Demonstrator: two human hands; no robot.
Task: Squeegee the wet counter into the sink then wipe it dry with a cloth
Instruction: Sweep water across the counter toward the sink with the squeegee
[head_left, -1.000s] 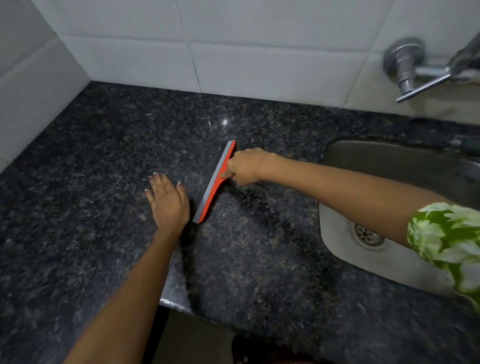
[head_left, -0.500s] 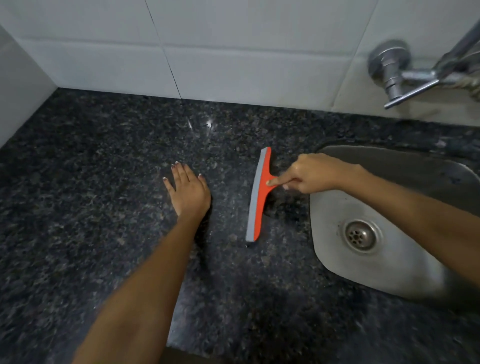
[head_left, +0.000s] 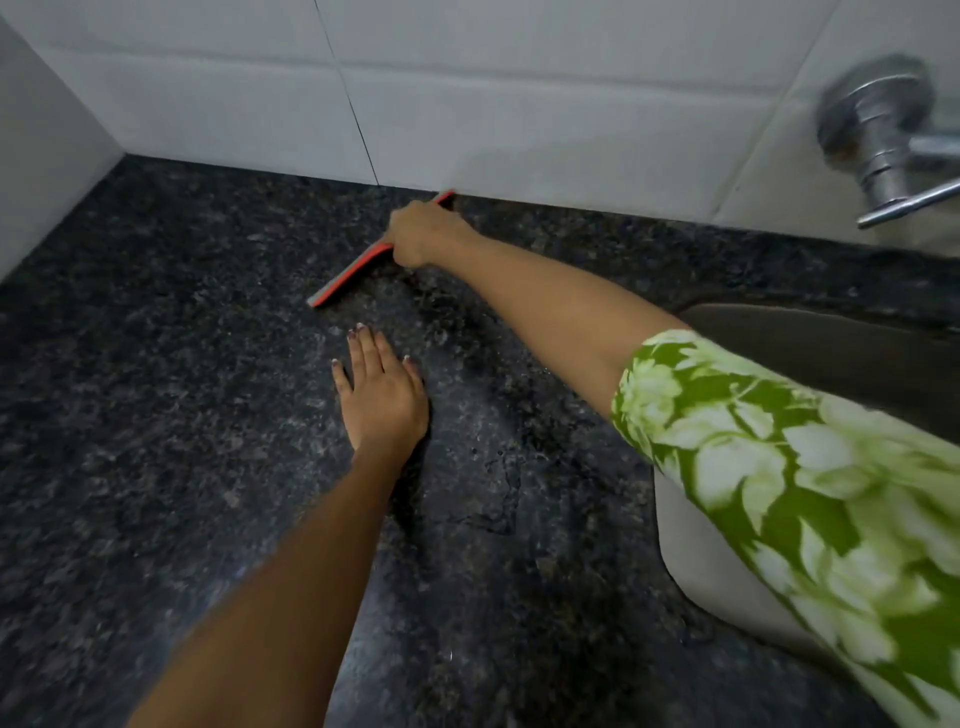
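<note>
Tabletop (head_left: 156, 415): dark speckled granite, filling most of the view, bounded at the back and left by white tiled wall (head_left: 467, 104). Surface shows a faint wet sheen and thin water lines near the middle.

Sink (head_left: 691, 545): steel basin set into the right side of the tabletop, largely covered by the right arm in a green-and-white floral sleeve (head_left: 779, 493). Drain not visible.

Tap (head_left: 878, 150): chrome fitting on the wall above the sink's back edge, blurred.

Right hand (head_left: 423, 234): reached out to the back edge of the tabletop, fist closed around the squeegee's handle. Handle itself hidden by the hand.

Left hand (head_left: 382, 389): palm down and flat on the tabletop near its middle, fingers extended and close together, holding nothing.

Squeegee (head_left: 353, 275): red with a grey blade, lying diagonally on the tabletop; far end touches or nearly touches the back wall, near end points toward the left hand, apart from it. Well left of the sink.
</note>
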